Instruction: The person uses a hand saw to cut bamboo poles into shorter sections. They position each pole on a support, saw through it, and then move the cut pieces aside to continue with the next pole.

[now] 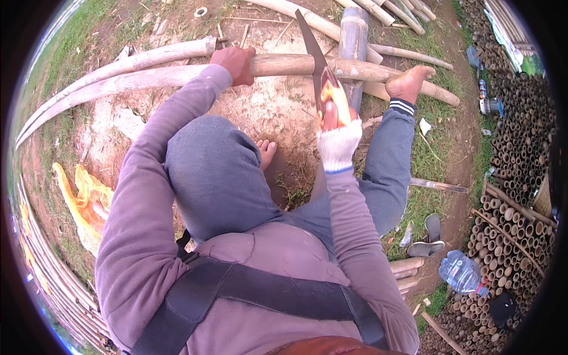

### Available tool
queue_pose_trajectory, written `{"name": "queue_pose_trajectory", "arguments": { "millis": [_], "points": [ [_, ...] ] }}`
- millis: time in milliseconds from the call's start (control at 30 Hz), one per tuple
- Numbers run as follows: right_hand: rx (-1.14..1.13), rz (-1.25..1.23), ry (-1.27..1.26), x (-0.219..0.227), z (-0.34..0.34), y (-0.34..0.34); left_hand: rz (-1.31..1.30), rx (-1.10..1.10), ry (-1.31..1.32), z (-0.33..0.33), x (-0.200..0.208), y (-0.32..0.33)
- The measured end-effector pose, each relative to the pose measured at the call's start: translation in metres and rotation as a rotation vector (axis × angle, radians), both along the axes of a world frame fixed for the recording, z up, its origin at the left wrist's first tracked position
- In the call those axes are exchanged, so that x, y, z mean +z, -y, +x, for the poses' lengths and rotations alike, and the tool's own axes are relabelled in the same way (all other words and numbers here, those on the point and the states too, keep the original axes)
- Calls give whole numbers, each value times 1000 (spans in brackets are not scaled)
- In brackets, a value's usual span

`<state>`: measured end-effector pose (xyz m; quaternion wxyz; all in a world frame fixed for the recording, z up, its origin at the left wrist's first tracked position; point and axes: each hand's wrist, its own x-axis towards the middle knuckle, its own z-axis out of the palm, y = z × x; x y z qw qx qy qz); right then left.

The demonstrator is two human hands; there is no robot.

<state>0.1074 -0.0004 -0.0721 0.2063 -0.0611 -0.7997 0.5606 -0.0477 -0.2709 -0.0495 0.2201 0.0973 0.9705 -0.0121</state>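
Note:
A long bamboo pole (284,65) runs across in front of me, resting on a thick grey bamboo piece (354,32). My bare left hand (235,64) is closed around the pole to the left of that support. In my right hand (337,121), which wears a white knit glove, I grip the orange handle of a handsaw (310,38). The saw's dark blade lies across the pole just left of the support, pointing away from me. How deep the teeth sit in the bamboo is hidden. My bare right foot (407,84) presses on the pole's right part.
A second pole (148,58) lies alongside on the left. Cut bamboo pieces (408,13) lie at the far right. Stacked bamboo sections (515,171) line the right side, near a large clear water bottle (463,272) and sandals (427,245). An orange net bag (89,195) lies left.

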Motion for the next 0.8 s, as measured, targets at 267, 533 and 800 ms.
{"name": "queue_pose_trajectory", "arguments": {
  "millis": [267, 533, 800],
  "points": [
    [63, -389, 189, 16, 143, -39, -2, -11, -2, 6, -5, 13],
    [13, -173, 109, -17, 40, -33, 24, -26, 40, 8, -18, -11],
    [-8, -378, 215, 13, 75, -35, 82, -80, -2, -14, -2, -17]
  ]
}}
